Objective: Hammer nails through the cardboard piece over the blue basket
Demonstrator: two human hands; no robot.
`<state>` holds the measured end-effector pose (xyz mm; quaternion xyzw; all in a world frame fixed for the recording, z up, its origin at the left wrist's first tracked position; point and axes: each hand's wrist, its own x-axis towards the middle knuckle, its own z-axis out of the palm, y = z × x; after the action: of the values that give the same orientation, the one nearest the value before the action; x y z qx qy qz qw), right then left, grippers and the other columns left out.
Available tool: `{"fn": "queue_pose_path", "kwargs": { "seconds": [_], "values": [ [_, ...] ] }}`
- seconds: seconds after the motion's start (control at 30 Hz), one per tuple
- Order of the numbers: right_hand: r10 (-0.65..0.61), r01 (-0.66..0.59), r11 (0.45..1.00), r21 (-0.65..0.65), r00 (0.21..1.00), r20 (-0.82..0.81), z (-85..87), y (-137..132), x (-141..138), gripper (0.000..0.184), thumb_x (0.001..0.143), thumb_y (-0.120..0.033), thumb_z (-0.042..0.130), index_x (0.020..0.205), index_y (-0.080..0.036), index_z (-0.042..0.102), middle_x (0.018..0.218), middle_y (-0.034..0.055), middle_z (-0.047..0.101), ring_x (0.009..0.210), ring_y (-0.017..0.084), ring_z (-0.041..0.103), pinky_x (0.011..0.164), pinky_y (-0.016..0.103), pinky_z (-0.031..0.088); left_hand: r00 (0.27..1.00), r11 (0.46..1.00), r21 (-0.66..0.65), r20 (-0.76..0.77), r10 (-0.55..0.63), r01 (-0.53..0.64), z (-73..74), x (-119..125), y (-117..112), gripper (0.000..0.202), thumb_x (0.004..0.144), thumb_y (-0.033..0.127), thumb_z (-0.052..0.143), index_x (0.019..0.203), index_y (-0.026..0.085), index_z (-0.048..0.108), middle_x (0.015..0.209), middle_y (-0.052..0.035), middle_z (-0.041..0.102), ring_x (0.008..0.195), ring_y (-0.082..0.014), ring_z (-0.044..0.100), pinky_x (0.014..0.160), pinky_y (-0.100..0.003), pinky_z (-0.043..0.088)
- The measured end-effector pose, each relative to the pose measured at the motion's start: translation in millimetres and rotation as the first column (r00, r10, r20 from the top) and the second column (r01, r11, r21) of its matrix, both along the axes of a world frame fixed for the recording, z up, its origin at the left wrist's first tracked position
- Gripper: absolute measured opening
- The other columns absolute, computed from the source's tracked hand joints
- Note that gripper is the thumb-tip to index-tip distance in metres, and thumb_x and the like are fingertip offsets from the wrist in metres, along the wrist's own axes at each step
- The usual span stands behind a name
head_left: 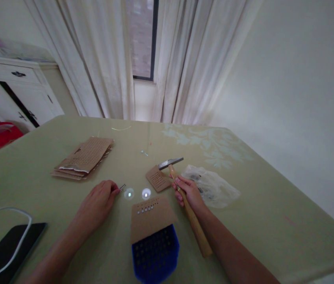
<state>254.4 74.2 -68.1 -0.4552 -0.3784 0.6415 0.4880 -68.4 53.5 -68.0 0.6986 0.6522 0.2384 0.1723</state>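
Observation:
My right hand (189,192) is wrapped round the wooden handle of a hammer (195,225), whose metal head points away from me. Pinched in my left hand (104,195) is a small thin metal piece with two prongs (122,187), too small to name surely. Between my hands lies a brown cardboard sheet (152,223) with rows of holes, several of them bearing small white round heads. It rests partly over a blue perforated tray (156,256). A smaller holed cardboard piece (157,179) lies under the hammer's head.
A clear plastic bag (211,187) with small items lies right of my right hand. A stack of holed cardboard (86,157) sits at the left. Nearer me are a black tablet-like device (13,248) and a white cable (22,240). Tiny scraps (144,152) lie farther back.

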Motion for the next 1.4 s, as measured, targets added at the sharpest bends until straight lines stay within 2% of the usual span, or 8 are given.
{"fn": "queue_pose_path", "kwargs": {
  "seconds": [0.1,0.17,0.27,0.4,1.03,1.17,1.27,1.4],
  "values": [
    [-0.001,0.001,1.0,0.001,1.0,0.0,0.3,0.4,-0.1,0.051,0.073,-0.053,0.089,0.105,-0.016,0.076,0.072,-0.0047,0.061,0.038,0.005,0.045,0.027,0.017,0.035,0.977,0.998,0.058,0.213,-0.017,0.005,12.7,15.8,-4.1,0.03,0.101,0.048,0.049,0.104,0.023,0.066,0.096,-0.0073,0.077,0.089,-0.0272,0.072,0.083,-0.039,0.057],
    [0.001,-0.001,1.0,0.0,1.0,0.002,0.4,-0.2,-0.5,0.051,0.073,-0.053,0.088,0.106,-0.016,0.076,0.072,-0.0048,0.061,0.038,0.005,0.045,0.028,0.017,0.034,0.897,0.994,0.097,0.435,-0.079,0.041,25.3,33.0,-11.5,0.034,0.102,0.05,0.055,0.117,0.023,0.069,0.103,-0.0063,0.079,0.092,-0.0249,0.074,0.083,-0.036,0.058],
    [0.007,-0.007,1.0,0.0,1.0,0.008,1.0,-1.7,-1.3,0.05,0.074,-0.053,0.088,0.105,-0.016,0.076,0.073,-0.0047,0.062,0.038,0.005,0.045,0.028,0.017,0.035,0.809,0.985,0.132,0.564,-0.168,0.113,43.3,59.6,-25.8,0.025,0.1,0.047,0.063,0.098,0.024,0.073,0.093,-0.0038,0.08,0.09,-0.0226,0.074,0.082,-0.032,0.058],
    [0.009,-0.009,1.0,0.008,1.0,0.011,1.8,-2.9,-2.1,0.048,0.077,-0.051,0.086,0.11,-0.016,0.076,0.073,-0.005,0.062,0.04,0.005,0.044,0.029,0.017,0.036,0.827,0.979,0.104,0.524,-0.203,0.175,52.1,78.4,-36.0,0.02,0.095,0.044,0.071,0.091,0.026,0.079,0.092,-0.0022,0.082,0.088,-0.0227,0.075,0.081,-0.032,0.057],
    [0.048,-0.052,0.997,0.057,0.997,0.064,4.2,-1.1,-2.5,0.05,0.077,-0.057,0.084,0.106,-0.017,0.075,0.072,-0.0056,0.06,0.038,0.006,0.044,0.029,0.018,0.037,0.862,0.96,0.163,0.427,-0.275,0.226,37.7,77.6,-33.5,0.015,0.096,0.039,0.072,0.094,0.028,0.082,0.097,-0.003,0.084,0.093,-0.0246,0.076,0.086,-0.035,0.055],
    [0.093,-0.106,0.991,0.087,0.986,0.137,27.4,-10.5,2.9,0.041,0.082,-0.056,0.083,0.089,-0.018,0.071,0.069,-0.0052,0.059,0.038,0.006,0.044,0.029,0.018,0.036,0.866,0.93,0.24,0.356,-0.352,0.279,38.1,77.8,-32.2,0.014,0.098,0.036,0.071,0.094,0.029,0.082,0.093,-0.0028,0.084,0.089,-0.0239,0.075,0.086,-0.036,0.053],
    [0.155,-0.187,0.976,0.111,0.956,0.248,63.5,-36.3,15.1,0.037,0.093,-0.051,0.077,0.079,-0.019,0.066,0.057,-0.0075,0.052,0.037,0.007,0.042,0.031,0.017,0.035,0.867,0.908,0.266,0.301,-0.397,0.323,41.3,78.5,-31.7,0.015,0.101,0.035,0.069,0.096,0.028,0.082,0.092,-0.003,0.084,0.087,-0.0235,0.074,0.086,-0.037,0.052],
    [0.279,-0.38,0.923,0.054,0.762,0.585,121.9,-88.4,28.3,0.038,0.108,-0.053,0.059,0.087,-0.021,0.063,0.052,-0.008,0.051,0.037,0.008,0.041,0.036,0.017,0.034,0.853,0.889,0.257,0.276,-0.443,0.378,46.4,79.2,-31.7,0.018,0.102,0.031,0.065,0.095,0.027,0.081,0.097,-0.004,0.084,0.091,-0.0238,0.075,0.086,-0.038,0.05]
  ]
}}
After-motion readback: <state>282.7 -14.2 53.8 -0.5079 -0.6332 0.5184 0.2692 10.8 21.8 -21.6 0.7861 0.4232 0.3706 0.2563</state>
